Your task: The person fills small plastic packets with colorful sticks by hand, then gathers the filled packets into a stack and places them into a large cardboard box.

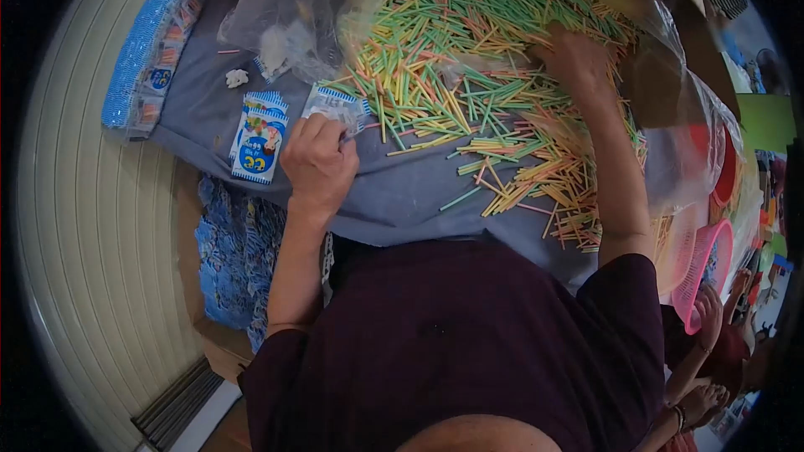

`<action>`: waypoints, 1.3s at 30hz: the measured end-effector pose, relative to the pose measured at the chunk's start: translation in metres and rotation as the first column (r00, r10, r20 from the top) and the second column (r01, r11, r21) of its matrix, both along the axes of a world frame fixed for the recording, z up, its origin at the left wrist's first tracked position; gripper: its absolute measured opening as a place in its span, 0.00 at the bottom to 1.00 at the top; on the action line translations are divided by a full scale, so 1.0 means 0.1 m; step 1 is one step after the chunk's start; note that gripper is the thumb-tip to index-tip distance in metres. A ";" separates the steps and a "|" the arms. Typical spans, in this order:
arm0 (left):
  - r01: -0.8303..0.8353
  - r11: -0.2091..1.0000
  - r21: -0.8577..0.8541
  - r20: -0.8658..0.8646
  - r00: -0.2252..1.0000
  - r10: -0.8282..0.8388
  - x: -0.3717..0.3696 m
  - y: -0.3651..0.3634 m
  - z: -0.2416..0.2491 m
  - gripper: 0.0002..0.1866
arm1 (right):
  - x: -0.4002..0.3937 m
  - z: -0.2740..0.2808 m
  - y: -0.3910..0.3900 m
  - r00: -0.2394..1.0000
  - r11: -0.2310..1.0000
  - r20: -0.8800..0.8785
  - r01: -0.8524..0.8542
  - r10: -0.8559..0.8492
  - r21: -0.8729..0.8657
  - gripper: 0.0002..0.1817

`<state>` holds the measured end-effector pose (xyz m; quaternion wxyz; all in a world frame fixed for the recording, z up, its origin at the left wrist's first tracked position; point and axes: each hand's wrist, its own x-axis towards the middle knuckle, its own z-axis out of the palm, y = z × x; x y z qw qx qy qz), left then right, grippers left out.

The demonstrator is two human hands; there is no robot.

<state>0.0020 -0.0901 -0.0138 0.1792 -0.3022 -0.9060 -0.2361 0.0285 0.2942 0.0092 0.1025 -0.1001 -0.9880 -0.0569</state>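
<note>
In the head view, a blue-and-white packet (325,102) is held at the near left edge of the heap of coloured sticks (419,75) by the left hand (320,157), whose fingers are curled nearly closed. Beside it, printed packets (258,149) are laid on the grey cloth (385,192). The heap's far right part is touched by the right hand (576,63), partly opened; whether any stick is gripped there cannot be told.

Head camera above wearer's torso (452,326), facing forward and down; table (394,201) close, within arm's reach.
</note>
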 end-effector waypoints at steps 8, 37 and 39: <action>-0.005 0.989 0.148 0.174 0.985 -0.021 -0.16 -0.14 0.04 0.07 | -0.26 -0.39 0.43 0.929 0.786 -0.371 -0.235 0.008 -0.571 0.17; 0.051 0.626 0.778 0.421 0.697 -0.580 -0.24 1.00 0.21 0.05 | -0.22 0.73 -0.83 0.762 -0.128 -0.567 -0.626 -0.314 -0.770 0.23; 0.085 0.622 0.779 0.383 0.721 -0.578 -0.24 0.99 0.19 0.06 | -0.33 0.47 -0.45 0.797 0.524 -0.604 -0.524 0.022 -0.671 0.21</action>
